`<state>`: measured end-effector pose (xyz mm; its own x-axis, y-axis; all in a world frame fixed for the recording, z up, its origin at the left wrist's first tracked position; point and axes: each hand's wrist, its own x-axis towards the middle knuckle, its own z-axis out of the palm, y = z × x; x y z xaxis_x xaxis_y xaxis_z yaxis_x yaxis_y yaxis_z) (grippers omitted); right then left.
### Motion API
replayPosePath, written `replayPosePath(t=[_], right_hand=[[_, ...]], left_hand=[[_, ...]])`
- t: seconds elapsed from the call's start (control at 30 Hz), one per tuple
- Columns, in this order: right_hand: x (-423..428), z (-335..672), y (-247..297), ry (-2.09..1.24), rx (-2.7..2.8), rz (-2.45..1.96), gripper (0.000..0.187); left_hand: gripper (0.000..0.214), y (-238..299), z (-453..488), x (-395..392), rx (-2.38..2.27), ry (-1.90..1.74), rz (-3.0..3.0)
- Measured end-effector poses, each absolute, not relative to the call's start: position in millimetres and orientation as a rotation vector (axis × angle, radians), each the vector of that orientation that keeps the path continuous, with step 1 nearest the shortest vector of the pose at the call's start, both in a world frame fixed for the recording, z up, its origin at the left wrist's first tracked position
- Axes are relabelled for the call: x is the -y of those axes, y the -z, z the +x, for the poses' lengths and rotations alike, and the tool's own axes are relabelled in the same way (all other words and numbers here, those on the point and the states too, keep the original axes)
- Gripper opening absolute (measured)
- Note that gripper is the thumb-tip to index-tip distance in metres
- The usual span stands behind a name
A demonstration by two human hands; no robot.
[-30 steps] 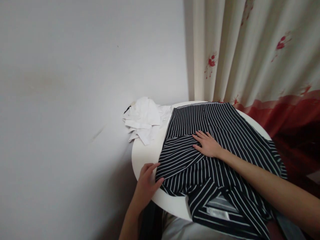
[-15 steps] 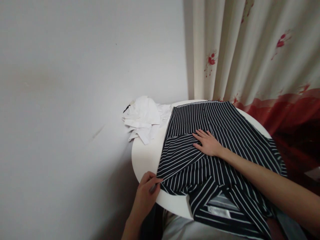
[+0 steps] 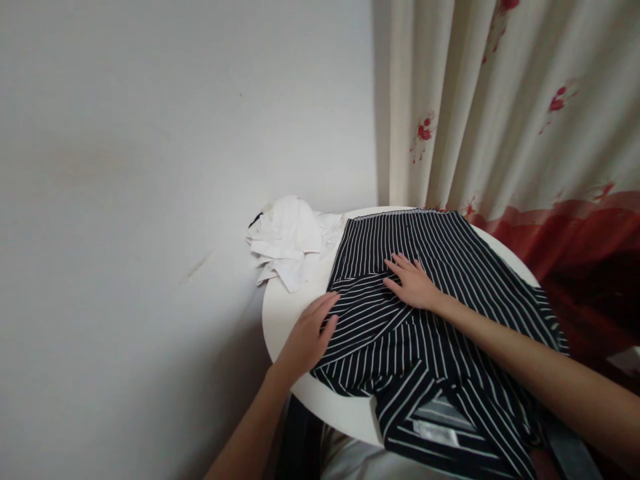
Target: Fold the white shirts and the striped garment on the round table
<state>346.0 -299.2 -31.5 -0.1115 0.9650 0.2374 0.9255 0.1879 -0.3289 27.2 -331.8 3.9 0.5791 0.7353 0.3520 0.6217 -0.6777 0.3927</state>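
A black shirt with white stripes [image 3: 450, 267] lies spread over a round white table [image 3: 285, 310], its collar end with a pale label [image 3: 436, 433] hanging over the near edge. One sleeve is folded inward across the left part of the shirt. My left hand [image 3: 310, 333] rests at the left edge of that folded sleeve, fingers stretched out and gripping nothing. Flat on the middle of the shirt lies my right hand [image 3: 414, 285], its fingers spread.
A crumpled white cloth heap [image 3: 290, 237] sits at the table's far left, against the pale wall [image 3: 150, 167]. Behind the table on the right hangs a cream and red curtain [image 3: 465, 100].
My left hand has let go of the shirt's near left corner and moved up along the left edge, its fingers now extended. My right hand stays nearly where it was.
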Motion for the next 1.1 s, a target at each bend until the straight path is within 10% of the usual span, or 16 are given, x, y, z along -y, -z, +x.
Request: replayPosePath(t=[0.2,0.83,1.1], right_hand=[[313,313,31,-0.078,2.239,-1.652,0.066],[318,308,39,-0.116,2.139,-1.887,0.079],[317,305,39,-0.065,2.102,-1.876,0.064]], left_hand=[[0.057,31,52,315,-1.202,-0.282,2.820],[0.049,-21,136,247,-1.120,-0.129,2.876],[0.050,34,170,213,-1.050,-0.335,2.765]])
